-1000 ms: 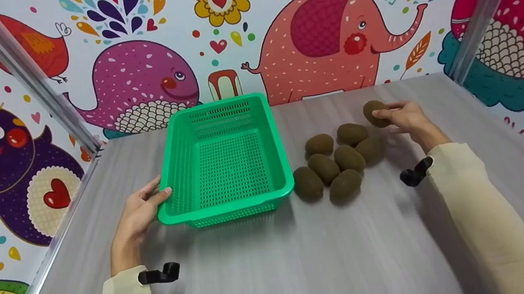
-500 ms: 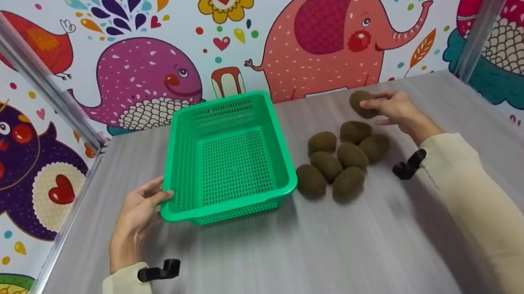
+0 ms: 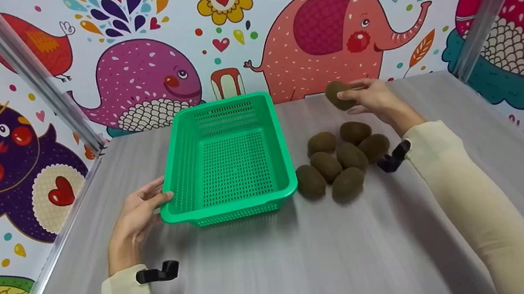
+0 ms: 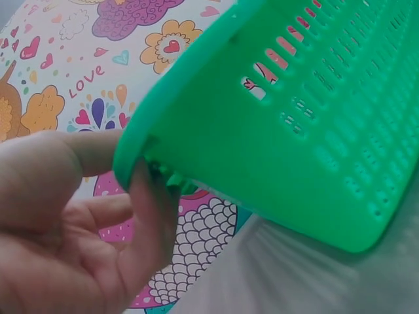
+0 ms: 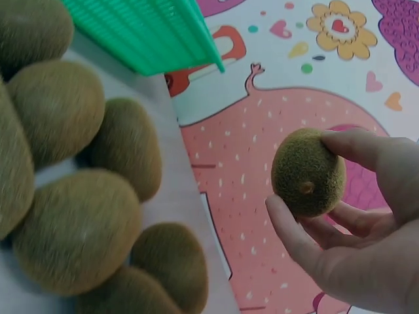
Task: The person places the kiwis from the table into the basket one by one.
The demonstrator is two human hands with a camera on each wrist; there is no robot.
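A green plastic basket (image 3: 234, 165) with slotted walls stands on the table, nothing inside it. My left hand (image 3: 137, 218) pinches its rim at the near left corner; the left wrist view shows thumb and fingers on either side of the green rim (image 4: 134, 140). Up off the table, right of the basket, a brown fuzzy kiwi (image 3: 339, 95) is held between the thumb and fingers of my right hand (image 3: 375, 99). In the right wrist view the held kiwi (image 5: 308, 173) sits at the fingertips. Several more kiwis (image 3: 326, 167) lie clustered just right of the basket.
The grey table (image 3: 266, 274) reaches back to a wall (image 3: 249, 35) printed with cartoon animals. Metal posts (image 3: 32, 79) stand at the left and right corners. A black wrist mount (image 3: 394, 156) hangs over the kiwi cluster's right side.
My right hand has carried the kiwi leftward and up, away from the cluster toward the basket. The left hand and basket stay in place.
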